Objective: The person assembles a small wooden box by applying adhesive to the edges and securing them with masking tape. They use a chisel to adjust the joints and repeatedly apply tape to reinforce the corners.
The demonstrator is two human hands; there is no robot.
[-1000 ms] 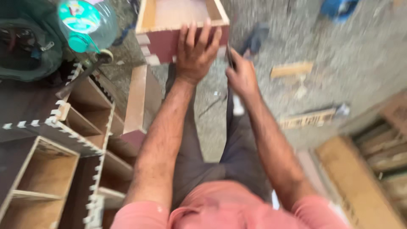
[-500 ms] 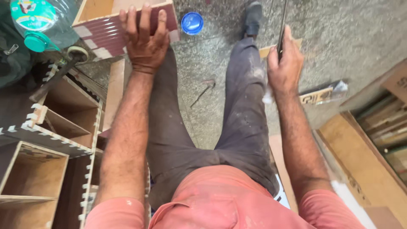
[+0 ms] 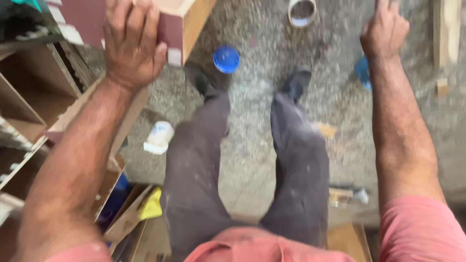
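Left hand (image 3: 130,46) clamps a maroon-faced wooden drawer box (image 3: 179,22) by its wall, steadying it aloft, while the right hand (image 3: 384,30) looks curled, contents indiscernible.

Drawer box (image 3: 179,22), upper left: raw pale wood on inner face and edge, outer face a matt maroon laminate with white notched joints. Left hand (image 3: 130,46) lies on the maroon face.

Shelving (image 3: 29,106), left edge: brown board, matt, dusty, white edging strips.

Floor (image 3: 252,145): grey concrete, rough, speckled, matt.

Lid (image 3: 226,59), upper centre: blue plastic, smooth, slight sheen.

Tub (image 3: 302,10), top centre: white plastic, smooth.

Trousers (image 3: 296,165): dark grey cloth, matt, pale dust patches.

Shirt (image 3: 417,228), bottom: pink-red cloth, matt.

Plank (image 3: 445,29), upper right: bare wood, unfinished.

Right hand (image 3: 386,29): whatever it holds is too blurred to judge.
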